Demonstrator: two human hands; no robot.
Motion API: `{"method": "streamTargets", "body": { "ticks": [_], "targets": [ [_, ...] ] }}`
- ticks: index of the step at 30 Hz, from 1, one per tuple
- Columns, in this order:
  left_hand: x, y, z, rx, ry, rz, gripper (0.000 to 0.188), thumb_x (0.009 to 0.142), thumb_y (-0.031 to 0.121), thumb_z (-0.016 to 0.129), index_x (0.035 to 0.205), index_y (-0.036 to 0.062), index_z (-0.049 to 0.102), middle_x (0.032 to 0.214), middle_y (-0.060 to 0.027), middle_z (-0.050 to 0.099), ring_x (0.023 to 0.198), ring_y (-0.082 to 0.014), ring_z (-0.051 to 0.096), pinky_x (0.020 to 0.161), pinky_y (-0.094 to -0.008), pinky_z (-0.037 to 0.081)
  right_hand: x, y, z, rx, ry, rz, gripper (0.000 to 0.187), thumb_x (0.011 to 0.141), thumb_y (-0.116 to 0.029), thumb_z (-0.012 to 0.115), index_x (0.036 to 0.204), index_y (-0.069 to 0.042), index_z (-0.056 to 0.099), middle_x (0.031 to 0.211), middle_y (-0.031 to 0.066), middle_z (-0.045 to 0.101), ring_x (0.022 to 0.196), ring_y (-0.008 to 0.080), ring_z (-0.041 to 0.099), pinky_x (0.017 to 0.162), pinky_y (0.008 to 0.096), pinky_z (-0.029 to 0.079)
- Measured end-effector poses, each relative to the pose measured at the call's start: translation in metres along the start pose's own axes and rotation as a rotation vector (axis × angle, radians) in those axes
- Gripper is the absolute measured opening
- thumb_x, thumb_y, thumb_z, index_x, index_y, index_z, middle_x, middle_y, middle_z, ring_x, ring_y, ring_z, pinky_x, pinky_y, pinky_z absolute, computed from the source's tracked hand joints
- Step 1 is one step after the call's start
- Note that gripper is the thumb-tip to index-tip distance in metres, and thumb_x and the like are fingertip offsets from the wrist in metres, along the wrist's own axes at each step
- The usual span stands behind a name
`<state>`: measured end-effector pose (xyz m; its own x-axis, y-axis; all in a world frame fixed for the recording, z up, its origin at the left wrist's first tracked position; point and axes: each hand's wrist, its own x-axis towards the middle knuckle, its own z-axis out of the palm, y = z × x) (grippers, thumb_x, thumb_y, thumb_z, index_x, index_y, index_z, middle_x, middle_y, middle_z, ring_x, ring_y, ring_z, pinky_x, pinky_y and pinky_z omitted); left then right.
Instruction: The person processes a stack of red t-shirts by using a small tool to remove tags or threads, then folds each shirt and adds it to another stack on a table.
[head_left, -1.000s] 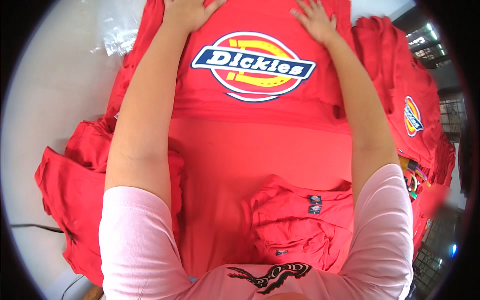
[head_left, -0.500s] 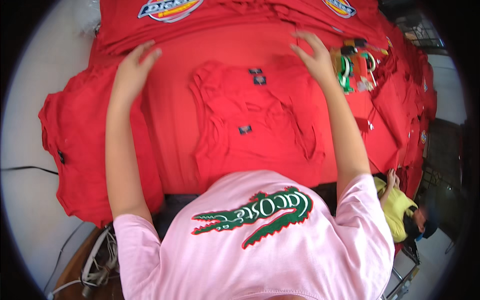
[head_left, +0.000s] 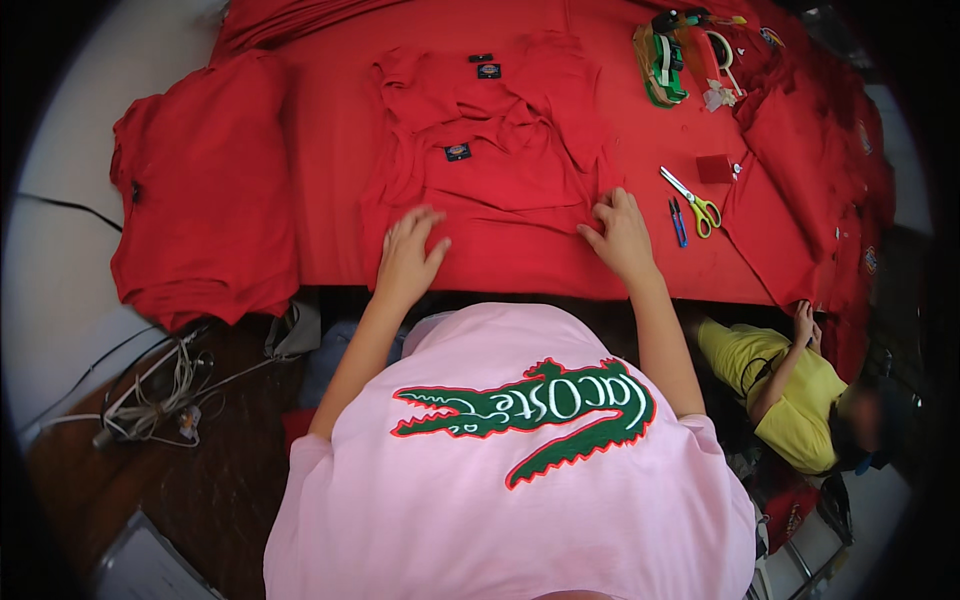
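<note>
Your left hand [head_left: 408, 258] is at the near left part of the red shirts [head_left: 500, 190]. Its thumb and fingers are apart, and its fingertips are a bit blurry. Your right hand [head_left: 628, 242] is at the right edge of the same shirts, with its thumb apart from its bent fingers. You have a wide gap between your two hands. I cannot tell how hard either hand presses on the cloth. The red shirts lie flat in the middle of the red table [head_left: 335, 190], right in front of you, with small dark labels [head_left: 488, 71] near their necks.

On your left is a pile of more red shirts [head_left: 210, 190]. On your right, scissors [head_left: 706, 216] with yellow handles lie just beside small blue snips [head_left: 679, 224]. A little red block [head_left: 714, 169] sits a bit farther away, and a green tape holder [head_left: 662, 72] stands at the far right. Near the right end of the table, a person in a yellow top [head_left: 785, 385] has their hands by the red cloth [head_left: 790, 225].
</note>
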<state>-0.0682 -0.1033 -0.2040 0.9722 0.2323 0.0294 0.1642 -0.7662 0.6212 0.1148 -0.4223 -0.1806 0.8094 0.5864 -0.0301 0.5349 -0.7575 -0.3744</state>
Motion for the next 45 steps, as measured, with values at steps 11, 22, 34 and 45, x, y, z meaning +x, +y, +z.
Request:
{"method": "streamTargets", "body": {
  "ticks": [11,22,34,45],
  "targets": [
    [0.026,-0.031,-0.015,0.079,0.109,-0.274,0.038,0.085,0.024,0.079,0.119,0.0109,0.072,0.112,-0.0120,0.068,0.113,-0.0359,0.062,0.101,-0.0451,0.047,-0.096,0.067,-0.088,1.060,-0.211,0.181,0.024,0.088,-0.013,0.076,0.073,-0.006,0.059,0.082,-0.0042,0.061,0.079,0.0063,0.052,0.072,0.0257,0.038],
    [-0.094,0.113,-0.154,-1.741,-0.492,0.527,0.022,0.083,0.003,0.079,0.095,-0.0079,0.064,0.138,-0.0567,0.038,0.122,-0.0609,0.057,0.102,-0.0665,0.047,-0.152,0.046,-0.036,1.588,-0.798,-0.039,0.041,0.093,-0.029,0.073,0.119,0.001,0.075,0.128,0.0155,0.069,0.110,0.0170,0.066,0.102,0.0311,0.048],
    [-0.101,0.133,-0.231,-1.191,-0.705,0.780,0.020,0.101,0.007,0.061,0.115,-0.0081,0.059,0.108,-0.0442,0.066,0.104,-0.0566,0.069,0.085,-0.0591,0.061,-0.120,0.007,-0.094,2.081,-0.529,-0.018,0.072,0.079,-0.019,0.076,0.139,0.012,0.052,0.126,0.0211,0.068,0.110,0.0303,0.071,0.098,0.0433,0.057],
    [0.103,0.039,-0.155,-0.880,0.388,-0.010,0.037,0.100,0.016,0.067,0.133,0.0018,0.059,0.117,-0.0057,0.069,0.108,-0.0186,0.067,0.101,-0.0318,0.050,-0.013,0.038,-0.106,1.859,0.142,-0.125,0.070,0.100,-0.007,0.058,0.164,-0.015,0.029,0.153,0.0146,0.053,0.141,0.0270,0.051,0.114,0.0426,0.041]
  ]
}}
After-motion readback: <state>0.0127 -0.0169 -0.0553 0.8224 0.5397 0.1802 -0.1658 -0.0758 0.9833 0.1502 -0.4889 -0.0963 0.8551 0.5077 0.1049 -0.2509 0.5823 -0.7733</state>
